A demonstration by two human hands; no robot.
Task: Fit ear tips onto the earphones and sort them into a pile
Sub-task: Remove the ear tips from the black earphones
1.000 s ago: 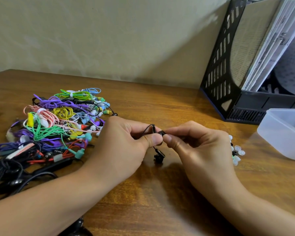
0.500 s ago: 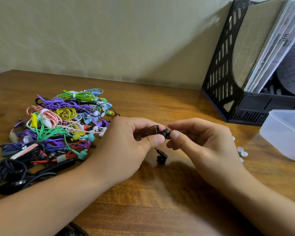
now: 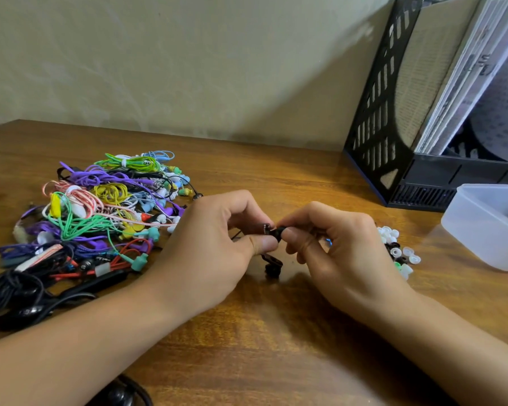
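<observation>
My left hand pinches a black earphone bud between thumb and fingers at the table's middle. My right hand pinches a black ear tip against that bud. The second black bud of the same earphone hangs below and rests on the table. A pile of coiled earphones in purple, green, yellow, pink, red and black lies to the left. Loose white, black and green ear tips lie scattered just right of my right hand.
A translucent plastic container stands at the right edge. Behind it a black magazine file holds papers against the wall. A black cable lies at the table's near edge under my left forearm. The wooden table carries everything.
My hands stayed together at the centre; my right fingers shifted on the black ear tip against the bud. The view moved slightly, showing more of the loose ear tips.
</observation>
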